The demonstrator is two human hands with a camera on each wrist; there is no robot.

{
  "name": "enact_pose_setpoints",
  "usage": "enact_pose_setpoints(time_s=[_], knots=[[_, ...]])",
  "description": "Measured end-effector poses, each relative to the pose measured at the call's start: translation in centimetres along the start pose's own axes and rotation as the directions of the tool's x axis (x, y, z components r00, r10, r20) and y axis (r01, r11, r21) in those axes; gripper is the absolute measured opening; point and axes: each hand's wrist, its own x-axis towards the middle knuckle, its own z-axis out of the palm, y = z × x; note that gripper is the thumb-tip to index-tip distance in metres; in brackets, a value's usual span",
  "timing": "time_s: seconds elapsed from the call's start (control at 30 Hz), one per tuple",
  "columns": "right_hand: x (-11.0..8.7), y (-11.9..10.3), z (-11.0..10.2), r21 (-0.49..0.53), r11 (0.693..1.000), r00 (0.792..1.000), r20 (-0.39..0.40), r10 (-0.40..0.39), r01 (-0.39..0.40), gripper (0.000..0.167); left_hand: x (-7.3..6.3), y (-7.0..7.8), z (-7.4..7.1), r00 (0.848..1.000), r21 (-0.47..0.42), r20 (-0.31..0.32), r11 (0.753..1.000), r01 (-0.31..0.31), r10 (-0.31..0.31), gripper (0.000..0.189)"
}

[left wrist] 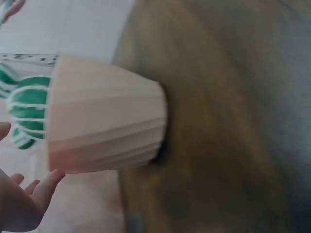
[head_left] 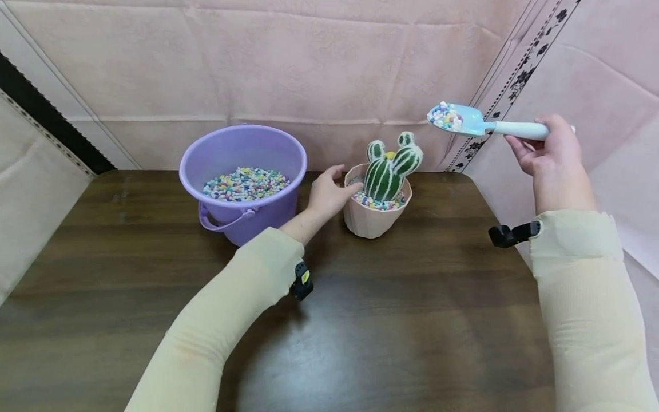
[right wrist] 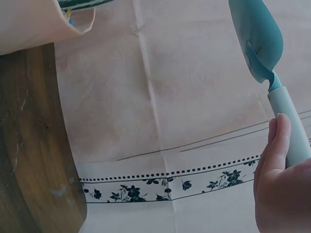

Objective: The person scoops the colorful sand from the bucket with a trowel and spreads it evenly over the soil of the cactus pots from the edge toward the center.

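My right hand grips the pale handle of a small light-blue garden trowel, raised to the right of the plant. Pastel pebbles lie heaped in its blade. In the right wrist view the trowel shows its underside. A pale pink faceted pot stands on the table, holding a green cactus with white stripes and pebbles around its base. At the pot's left rim is my left hand, fingers loosely extended; the left wrist view shows a fingertip right at the rim.
Left of the pot stands a purple bucket partly filled with similar pebbles, its handle hanging down in front. The brown wooden table ends at pale cloth-covered walls behind and on both sides.
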Motion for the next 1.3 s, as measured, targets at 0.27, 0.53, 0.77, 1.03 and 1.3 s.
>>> enact_pose_setpoints(time_s=[0.27, 0.53, 0.77, 1.03, 1.3], knots=[[0.8, -0.1, -1.4, 0.008, 1.000, 0.999, -0.036, -0.007, 0.007, 0.019, -0.5, -1.9, 1.4, 0.999, -0.025, 0.024, 0.999, 0.046, -0.046, 0.057], [1.5, -0.4, -2.5, 0.038, 0.999, 1.000, -0.012, 0.009, -0.008, 0.020, 0.4, -1.8, 1.6, 0.996, -0.110, 0.068, 0.992, 0.067, -0.060, 0.057], [2.0, -0.2, -3.1, 0.019, 1.000, 1.000, -0.010, 0.011, -0.011, 0.022, 0.5, -1.7, 1.6, 0.995, -0.111, 0.080, 0.991, 0.070, -0.061, 0.053], [2.5, 0.2, -3.4, 0.004, 1.000, 1.000, -0.024, -0.003, 0.003, 0.023, -1.4, -1.2, 2.4, 0.999, -0.029, -0.013, 0.999, 0.033, -0.033, 0.058], [3.1, 0.6, -3.8, -0.028, 1.000, 1.000, -0.021, -0.012, 0.012, 0.020, -0.4, -1.4, 2.2, 0.998, -0.100, 0.012, 0.993, 0.069, -0.069, 0.051]])
